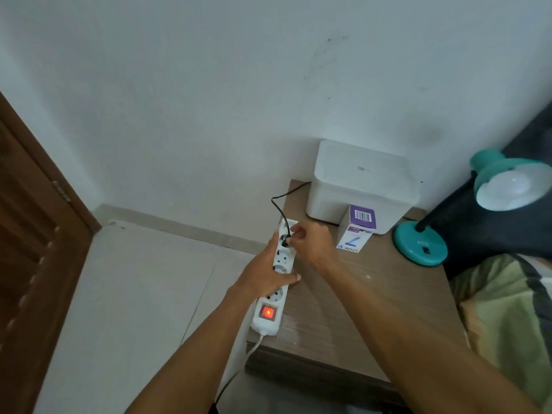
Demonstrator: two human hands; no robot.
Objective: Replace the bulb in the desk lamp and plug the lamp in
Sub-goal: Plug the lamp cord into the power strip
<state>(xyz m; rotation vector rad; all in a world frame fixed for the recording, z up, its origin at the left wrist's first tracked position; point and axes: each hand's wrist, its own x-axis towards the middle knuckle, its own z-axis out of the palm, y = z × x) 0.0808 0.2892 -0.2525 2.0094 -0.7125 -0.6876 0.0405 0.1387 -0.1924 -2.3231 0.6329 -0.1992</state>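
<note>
A teal desk lamp (421, 243) stands at the right of the wooden bedside table (358, 297), with a white bulb (507, 186) in its shade. Its black cord (279, 204) runs left to a black plug (286, 241). My right hand (313, 243) pinches that plug at a socket near the far end of a white power strip (279, 273). My left hand (265, 273) grips the strip around its middle. The strip's red switch (268, 312) glows. Whether the plug is fully seated I cannot tell.
A white lidded box (358, 183) sits against the wall. A purple-and-white bulb carton (357, 231) stands in front of it. A bed with a green striped cover (507, 309) lies at the right, a brown door (33, 234) at the left.
</note>
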